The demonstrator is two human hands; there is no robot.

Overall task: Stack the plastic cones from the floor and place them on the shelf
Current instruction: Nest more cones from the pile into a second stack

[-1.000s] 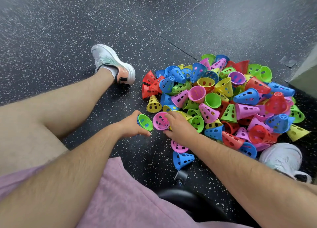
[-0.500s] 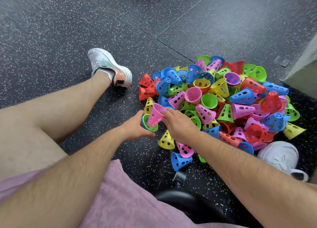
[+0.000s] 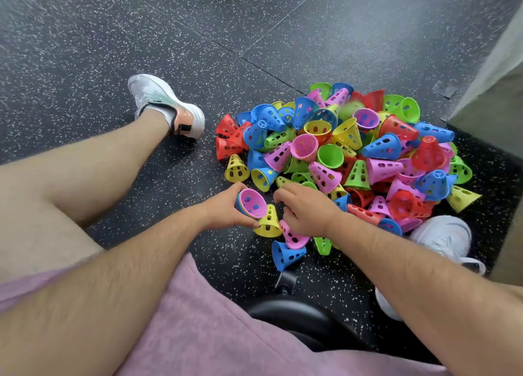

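Pink plastic lines the mouth of the short stack [image 3: 252,206] that the left hand [image 3: 223,210] grips, fingers and thumb wrapped round the nested rims, open end tipped toward the pile [image 3: 353,155]. The right hand [image 3: 307,208] hovers palm-down at the pile's near edge, fingers loosely bent and spread, with nothing in them that I can see. Just below it stands a yellow cone [image 3: 268,223] on its wide end, close against the stack, and a pink cone [image 3: 291,235] lies on its side, partly under the wrist.

Nearly all the cones are on the speckled floor [image 3: 113,50], so I'd say the job is barely begun — no shelf is plainly in view. For the next one, I'd take a loose near cone by its wide rim, aim the narrow tip squarely into the stack's mouth, and press until it seats, the left hand holding steady.
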